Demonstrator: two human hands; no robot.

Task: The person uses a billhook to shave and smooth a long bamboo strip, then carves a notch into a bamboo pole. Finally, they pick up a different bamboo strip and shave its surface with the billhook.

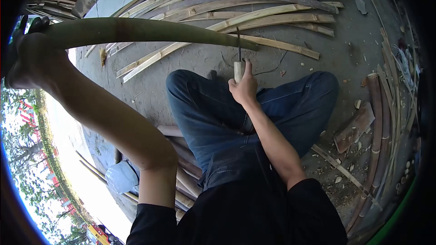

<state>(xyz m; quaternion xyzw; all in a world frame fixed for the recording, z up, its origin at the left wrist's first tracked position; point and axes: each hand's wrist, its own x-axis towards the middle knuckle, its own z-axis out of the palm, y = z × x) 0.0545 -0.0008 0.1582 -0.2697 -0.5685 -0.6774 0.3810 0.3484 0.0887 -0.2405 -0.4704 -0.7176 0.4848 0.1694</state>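
Note:
A long green bamboo pole (154, 29) stretches across the upper left, its thin end over the floor in front of my legs. My left hand (28, 56) is closed around its thick end at the far left, with the arm stretched out; part of that hand is dark and near the edge of view. In my right hand (244, 87), above my lap, is a knife (237, 69) with a pale handle, held upright. Its thin dark blade crosses the pole near the tip and looks to be touching it. I sit with my legs folded.
Split bamboo strips (268, 20) lie in a pile on the concrete floor ahead. Brown bamboo poles (376, 122) and thin strips line the right side, near a flat reddish block (354, 129) and scattered chips. A whitish translucent container (121, 178) stands at the left beside more poles.

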